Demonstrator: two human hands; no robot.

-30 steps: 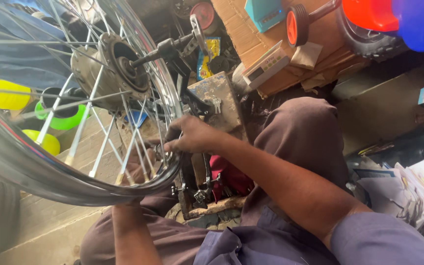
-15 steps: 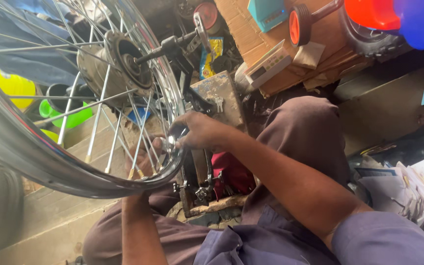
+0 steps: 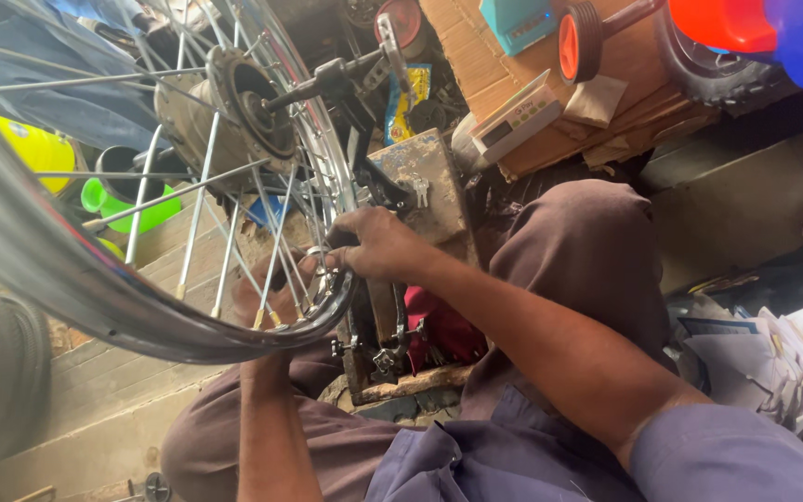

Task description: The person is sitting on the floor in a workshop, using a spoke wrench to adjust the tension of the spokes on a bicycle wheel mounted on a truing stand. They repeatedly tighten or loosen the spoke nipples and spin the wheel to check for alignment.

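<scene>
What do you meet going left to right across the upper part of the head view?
Yellow plastic container → metal wheel hub with its spokes → yellow and blue packet → white rectangular device on the cardboard → small orange-hubbed black wheel → red and blue plastic toy part.

Silver wheel rim (image 3: pixel 141 330), yellow tub (image 3: pixel 34 149), green tub (image 3: pixel 118 206), brown trousers (image 3: pixel 587 251), orange wheel (image 3: pixel 578 42).

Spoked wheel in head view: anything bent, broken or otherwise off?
No damage shows. The spoked wheel has straight, evenly laced spokes and a smooth rim where visible. The right hand grips the rim's near edge; the left hand sits behind the spokes. The surroundings are cluttered: cardboard and loose papers lie in untidy heaps.
</scene>
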